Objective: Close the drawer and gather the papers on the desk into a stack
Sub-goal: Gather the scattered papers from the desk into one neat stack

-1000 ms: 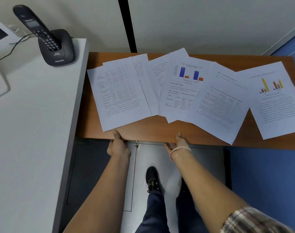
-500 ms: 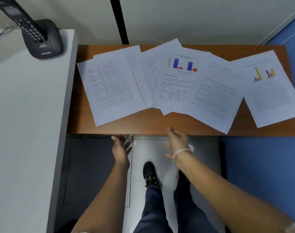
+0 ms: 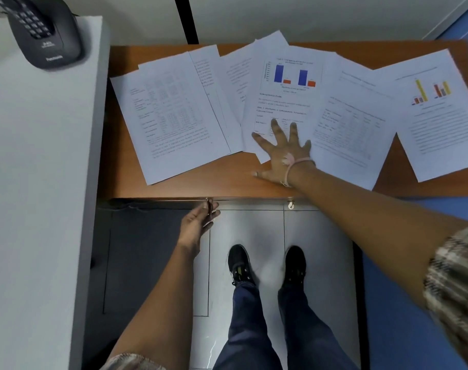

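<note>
Phone (image 3: 47,36) on the white counter (image 3: 40,182) at left; left hand (image 3: 198,225) open, empty, just below the desk (image 3: 200,185) front edge; papers (image 3: 174,116) fanned, overlapping, unstacked across the desk; right hand (image 3: 282,150) spread flat, fingers on the bar-chart sheet (image 3: 286,97); drawer shut flush.

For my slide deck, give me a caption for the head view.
Right hand flat on fanned papers, left hand by desk edge.
</note>
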